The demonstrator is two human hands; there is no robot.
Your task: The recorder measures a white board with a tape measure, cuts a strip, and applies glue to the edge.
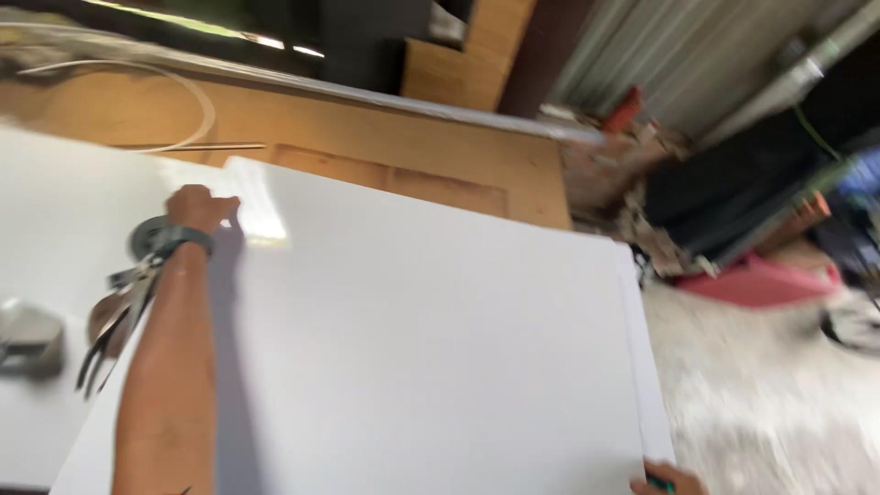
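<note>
A large glossy white sheet (412,339) lies tilted across a white work surface (55,192). My left hand (200,207) reaches forward and grips the sheet's far left corner, with a dark band on the wrist. My right hand (666,479) shows only as fingertips at the bottom edge, pinching the sheet's near right corner, and something green shows at the fingers. The frame is blurred by motion.
Pliers (115,316) and a roll of tape (145,236) lie left of my forearm, next to a grey object (29,335). A brown wooden door panel (385,151) lies behind. To the right are a gritty pale floor (770,403), bricks (623,156), a pink object (756,280).
</note>
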